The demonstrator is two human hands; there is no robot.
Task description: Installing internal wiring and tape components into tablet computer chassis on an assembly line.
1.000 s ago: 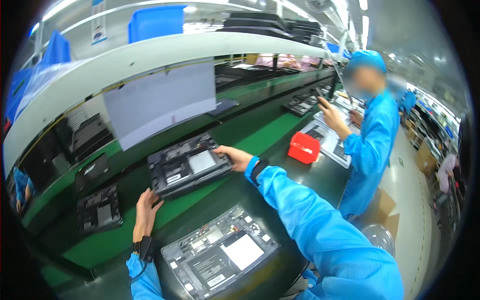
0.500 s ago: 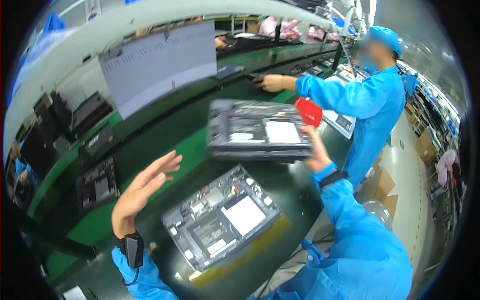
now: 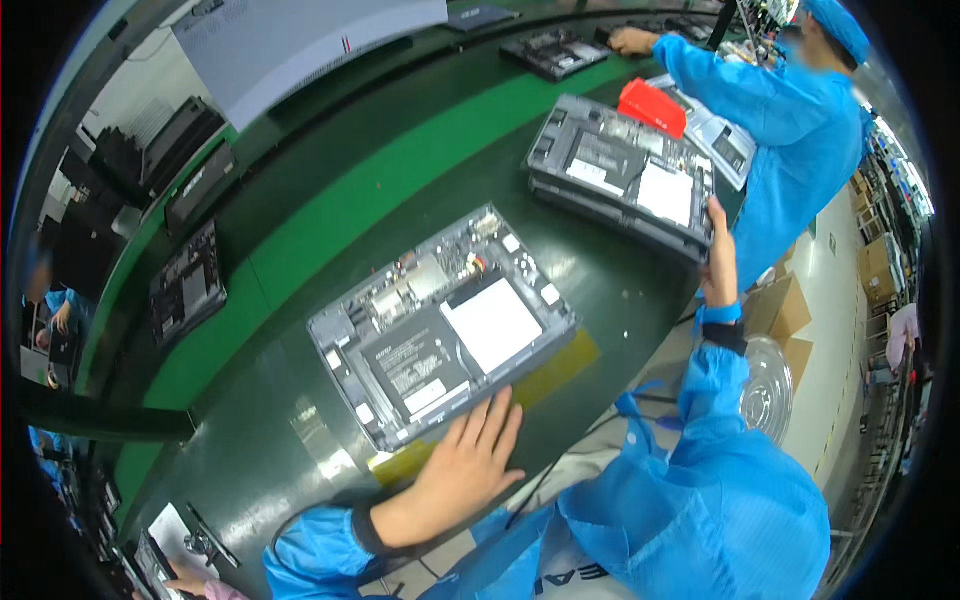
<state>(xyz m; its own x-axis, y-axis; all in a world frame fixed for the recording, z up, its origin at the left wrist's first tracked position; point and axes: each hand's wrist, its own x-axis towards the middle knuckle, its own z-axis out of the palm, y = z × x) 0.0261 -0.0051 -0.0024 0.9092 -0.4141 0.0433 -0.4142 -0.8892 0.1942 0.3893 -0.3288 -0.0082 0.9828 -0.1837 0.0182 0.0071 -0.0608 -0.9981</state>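
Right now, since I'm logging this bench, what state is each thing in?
Front laptop: cover off, internals exposed.
Held laptop stack: top one uncovered, internals exposed.
Left-side laptop: uncovered, internals exposed.
Far laptop: uncovered, internals exposed.
Left hand: open, at the front laptop's near edge.
Right hand: closed on the held laptop stack's edge.
Cardboard box: looks open.

Gap beside laptop stack [image 3: 618, 172], red bin [image 3: 652, 107] behind

A single wide fisheye view looks from the person's head, as the left of two side-by-side cameras, down and forward onto the nearby worktop [image 3: 255, 415], an opened laptop base [image 3: 445, 335] close to mid-picture; the floor [image 3: 822, 320] curves along the right.
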